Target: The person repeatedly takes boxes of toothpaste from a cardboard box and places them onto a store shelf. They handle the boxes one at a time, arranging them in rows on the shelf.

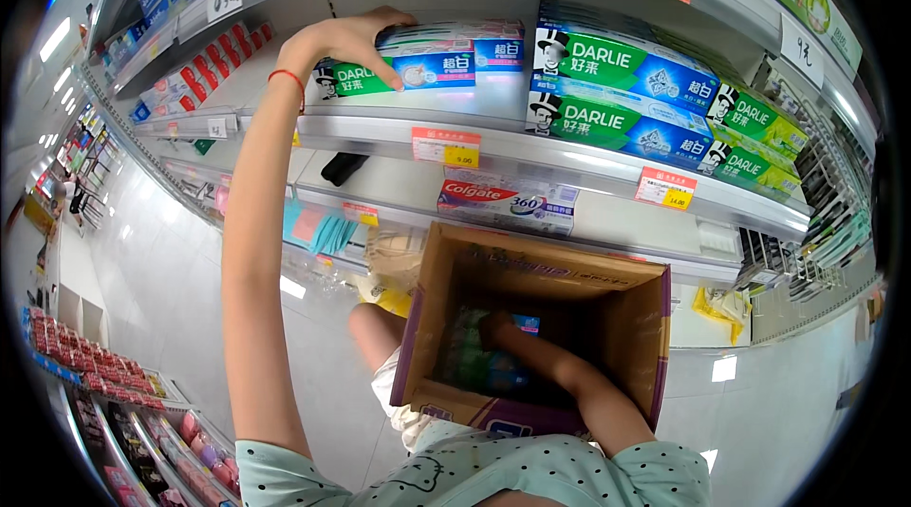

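My left hand (363, 40), a red cord on its wrist, rests over a Darlie toothpaste box (434, 71) on the middle shelf, thumb on the box's front and the other fingers behind it. More toothpaste boxes (499, 53) lie just behind and to the right. Inside an open cardboard carton (541, 258) in front of me, my right hand (496, 330) reaches down among green and blue toothpaste boxes (466, 347). The carton's shadow hides its fingers, so whether it grips a box is unclear.
Stacked Darlie boxes (619, 94) fill the shelf's right part. A Colgate box (505, 202) and a black object (344, 168) lie one shelf lower. Teal packets (320, 226) hang near the carton's left. The metal shelf edge (356, 129) carries price tags. Red-and-white boxes (213, 65) stand left.
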`<state>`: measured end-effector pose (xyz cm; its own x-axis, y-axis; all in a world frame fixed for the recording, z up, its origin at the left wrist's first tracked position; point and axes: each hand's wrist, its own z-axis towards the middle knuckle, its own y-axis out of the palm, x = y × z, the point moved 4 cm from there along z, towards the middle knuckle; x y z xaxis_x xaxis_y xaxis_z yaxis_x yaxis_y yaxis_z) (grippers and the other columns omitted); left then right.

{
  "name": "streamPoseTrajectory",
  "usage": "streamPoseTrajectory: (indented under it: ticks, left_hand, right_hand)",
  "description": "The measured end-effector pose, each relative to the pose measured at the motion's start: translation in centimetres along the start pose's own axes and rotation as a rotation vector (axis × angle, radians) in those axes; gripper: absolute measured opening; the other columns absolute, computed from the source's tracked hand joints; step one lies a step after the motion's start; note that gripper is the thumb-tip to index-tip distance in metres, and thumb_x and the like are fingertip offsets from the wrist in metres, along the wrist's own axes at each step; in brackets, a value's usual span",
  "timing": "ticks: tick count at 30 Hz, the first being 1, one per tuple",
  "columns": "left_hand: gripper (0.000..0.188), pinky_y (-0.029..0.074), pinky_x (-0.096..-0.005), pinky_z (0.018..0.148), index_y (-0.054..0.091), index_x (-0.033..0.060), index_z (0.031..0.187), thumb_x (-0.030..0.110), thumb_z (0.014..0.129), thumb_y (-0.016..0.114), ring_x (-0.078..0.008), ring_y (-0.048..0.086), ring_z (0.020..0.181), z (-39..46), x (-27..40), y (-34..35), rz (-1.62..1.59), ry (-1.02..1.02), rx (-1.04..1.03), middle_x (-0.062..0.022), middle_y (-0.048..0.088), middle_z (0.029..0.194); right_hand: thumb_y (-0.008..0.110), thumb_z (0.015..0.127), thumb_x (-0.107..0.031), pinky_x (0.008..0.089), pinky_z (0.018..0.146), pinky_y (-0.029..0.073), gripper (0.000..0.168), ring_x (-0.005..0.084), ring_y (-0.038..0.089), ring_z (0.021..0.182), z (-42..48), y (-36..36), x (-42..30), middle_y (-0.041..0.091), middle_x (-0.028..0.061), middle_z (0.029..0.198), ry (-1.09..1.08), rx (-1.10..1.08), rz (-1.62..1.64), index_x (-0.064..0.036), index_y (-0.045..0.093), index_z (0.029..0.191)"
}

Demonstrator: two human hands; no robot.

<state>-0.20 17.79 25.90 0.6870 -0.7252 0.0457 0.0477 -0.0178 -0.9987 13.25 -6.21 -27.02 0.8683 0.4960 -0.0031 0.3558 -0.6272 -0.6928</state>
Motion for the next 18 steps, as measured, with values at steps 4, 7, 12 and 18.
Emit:
streamPoseTrajectory:
  ticks: [4,7,12,18]
  left_hand:
    - [0.1,0.041,-0.0372,0.104,0.05,-0.0019,0.131,0.055,0.055,0.082,-0.0337,0.05,0.124,-3.1,-2.2,0.9,-0.026,-0.112,0.325,-0.0229,0.049,0.135]
    - [0.081,0.048,-0.0351,0.09,0.059,-0.0008,0.122,0.05,0.063,0.081,-0.029,0.062,0.105,-6.5,-6.1,0.8,-0.136,-0.232,0.225,-0.0205,0.062,0.116]
    - [0.038,0.045,-0.0267,0.075,0.059,-0.0004,0.105,0.024,0.08,0.075,-0.0121,0.057,0.083,-10.4,0.1,-1.4,-0.146,-0.03,0.523,-0.0057,0.061,0.089]
    - [0.04,0.045,-0.026,0.079,0.06,0.0001,0.101,0.015,0.069,0.08,-0.0165,0.059,0.086,-19.0,6.6,0.6,-0.127,0.051,0.923,-0.0071,0.062,0.094]
  right_hand:
    - [0.06,0.074,-0.034,0.0447,0.076,0.056,0.036,0.0279,0.067,0.096,0.7,1.1,0.8,0.069,0.0106,0.105,0.02,0.044,0.002,-0.011,0.073,0.098]
    - [0.055,0.083,-0.032,0.0454,0.075,0.055,0.037,0.0264,0.066,0.097,0.8,0.1,-0.5,0.067,0.008,0.111,-0.035,-0.007,-0.07,-0.01,0.068,0.11]
    - [0.054,0.083,-0.032,0.0467,0.077,0.055,0.038,0.026,0.065,0.099,1.6,1.4,0.5,0.065,0.0082,0.115,-0.018,-0.069,-0.056,-0.01,0.068,0.111]
    - [0.058,0.082,-0.035,0.0464,0.085,0.052,0.048,0.0263,0.06,0.108,-0.7,0.7,2.1,0.062,0.0127,0.119,-0.069,-0.085,0.024,-0.005,0.06,0.12]
